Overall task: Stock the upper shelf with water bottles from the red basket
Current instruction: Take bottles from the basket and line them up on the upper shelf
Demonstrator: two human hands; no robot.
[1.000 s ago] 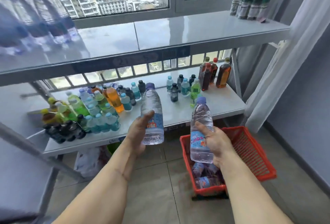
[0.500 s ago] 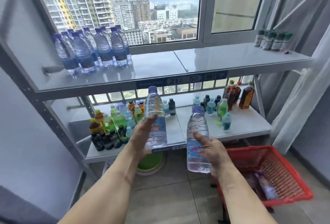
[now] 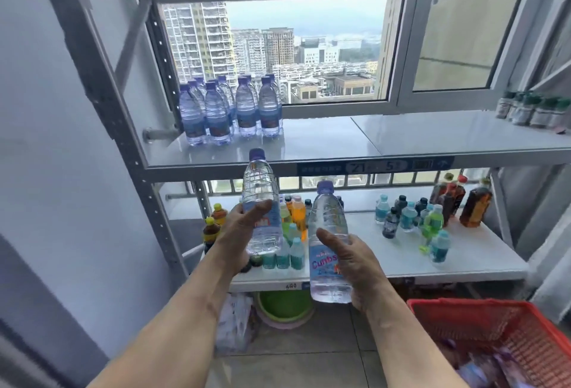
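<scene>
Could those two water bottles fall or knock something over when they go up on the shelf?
Maybe. The left-hand bottle sits level with the upper shelf's edge, so it could bump it. The standing bottles are packed close; a nudge might topple some. Each hand, left hand and right hand, holds one bottle, so neither could catch a slip.

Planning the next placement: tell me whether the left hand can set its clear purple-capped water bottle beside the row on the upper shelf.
Probably yes: the left hand holds its bottle just below the grey upper shelf, bare beside the standing bottles.
</scene>
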